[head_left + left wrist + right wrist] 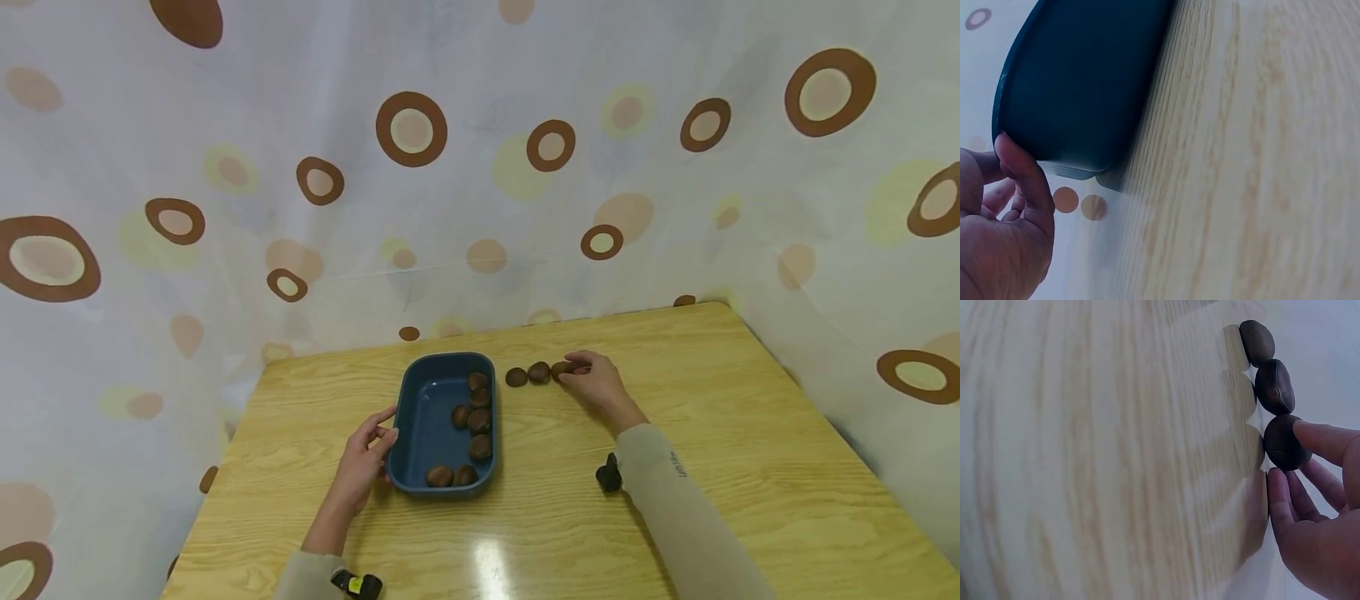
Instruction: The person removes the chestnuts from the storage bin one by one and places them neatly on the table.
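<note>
A dark blue rectangular tray (405, 467) stands on the table with several brown chestnuts (478, 422) inside, mostly along its right wall and near corner. My left hand (362, 458) holds the tray's left side, the thumb at the rim. In the left wrist view, the tray's outer wall (1079, 81) rises beside the curled fingers. To the right of the tray, three chestnuts lie in a row: a left one (516, 377), a middle one (539, 372) and a right one (1285, 442). My right hand (596, 383) pinches the right one between thumb and fingers; it touches the middle chestnut.
The wooden table (720, 433) meets a pale curtain (480, 208) with brown circles at its back and sides. A black wrist device (609, 473) sits by the right sleeve, another device (358, 583) by the left sleeve.
</note>
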The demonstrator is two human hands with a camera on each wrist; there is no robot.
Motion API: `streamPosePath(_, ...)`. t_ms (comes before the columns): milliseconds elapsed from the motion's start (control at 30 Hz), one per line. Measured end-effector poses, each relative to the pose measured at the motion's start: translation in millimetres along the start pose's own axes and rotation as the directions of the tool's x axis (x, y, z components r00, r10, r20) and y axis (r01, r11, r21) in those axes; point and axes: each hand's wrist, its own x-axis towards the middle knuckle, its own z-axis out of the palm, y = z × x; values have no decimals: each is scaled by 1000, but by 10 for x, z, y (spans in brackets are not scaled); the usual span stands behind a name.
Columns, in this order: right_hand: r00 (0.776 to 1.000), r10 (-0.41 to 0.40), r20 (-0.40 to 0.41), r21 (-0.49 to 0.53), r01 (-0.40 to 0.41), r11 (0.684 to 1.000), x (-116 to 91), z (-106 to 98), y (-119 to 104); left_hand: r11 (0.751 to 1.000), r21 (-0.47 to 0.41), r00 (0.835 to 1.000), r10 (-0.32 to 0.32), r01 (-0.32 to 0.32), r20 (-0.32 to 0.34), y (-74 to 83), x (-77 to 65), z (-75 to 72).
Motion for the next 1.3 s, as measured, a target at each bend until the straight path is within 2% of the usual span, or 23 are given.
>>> streamPosePath(133,1000,-5,-2,4,5,1000,-6,-23,24,1000,17,999,19,-18,-29,-129,68,-15)
streamPosePath(200,1000,-4,3,5,4,1000,-17,-37,35,999,35,999,26,-24,-41,-143,74,-9)
streamPosePath(400,1000,-10,14,4,10,1000,-35,-50,48,1000,22,999,5,-4,-36,-122,47,-10)
streamPosePath(633,1000,-31,-8,-13,30,999,-88,-80,-89,1000,12,1000,-1,1,1,-54,28,-15)
streamPosePath(800,998,-61,-13,-13,61,998,-87,-90,-161,999,42,1000,15,-14,-27,-95,49,-7)
streamPosePath(1000,998,-51,-32,0,51,999,-77,-84,-216,996,81,999,36,-33,-33,-132,69,-17)
streamPosePath(1300,993,-112,-21,36,113,993,-103,-45,-373,997,76,998,-11,17,-67,-120,-13,1)
